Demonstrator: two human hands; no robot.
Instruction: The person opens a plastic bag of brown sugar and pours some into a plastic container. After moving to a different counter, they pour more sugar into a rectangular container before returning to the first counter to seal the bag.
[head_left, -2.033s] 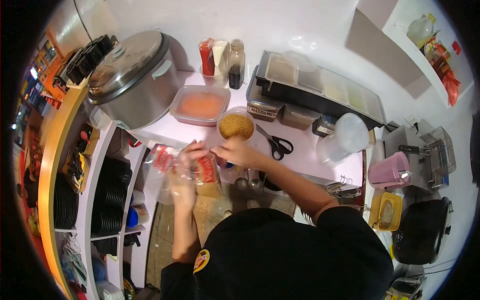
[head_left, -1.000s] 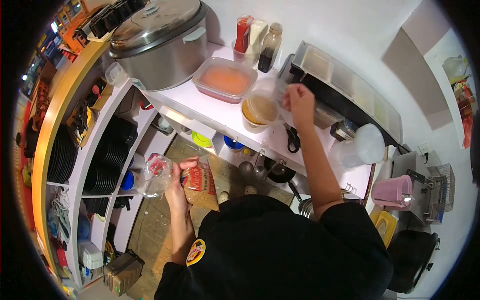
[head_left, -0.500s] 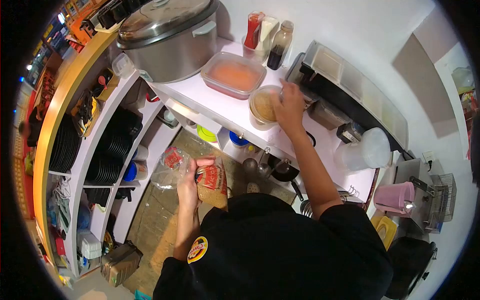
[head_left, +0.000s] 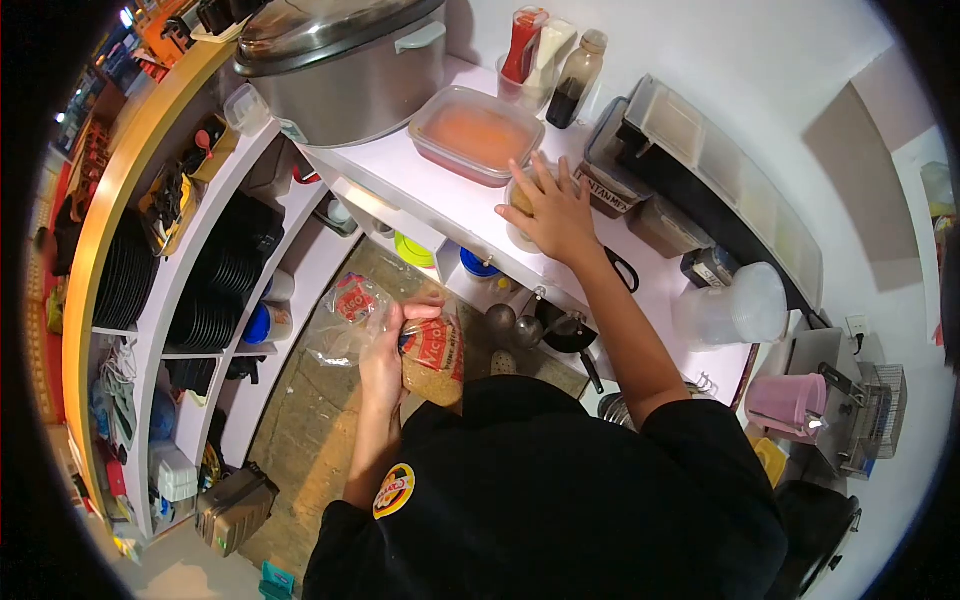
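1. Counter (head_left: 450, 200) is running slantwise across the view, its front edge passing close on the near side of the round tub (head_left: 520, 238).
2. Silver pot (head_left: 360, 100) is occupying the counter's left end, standing well apart from the tub.
3. Rectangular container (head_left: 475, 145) with orange contents is sitting just beyond the tub and to its left, limiting room on that side; pale surface is showing between both items and the front edge.
4. Printed bag (head_left: 432, 378) is hanging over the floor (head_left: 300, 430), short of the counter, its long axis pointing roughly from counter to black shirt (head_left: 560, 480). Left hand (head_left: 383, 352) is clamping it, fingers curling about its upper part; clear plastic (head_left: 345, 325) is trailing leftward.
5. Round tub is standing directly beneath the right hand (head_left: 555, 215), the nearer hand. Those fingers are spreading wide over its lid (head_left: 519, 197), apparently touching; contact under the palm is not showing.
6. Scissors (head_left: 626, 266) are lying just right of that hand, partly hidden.
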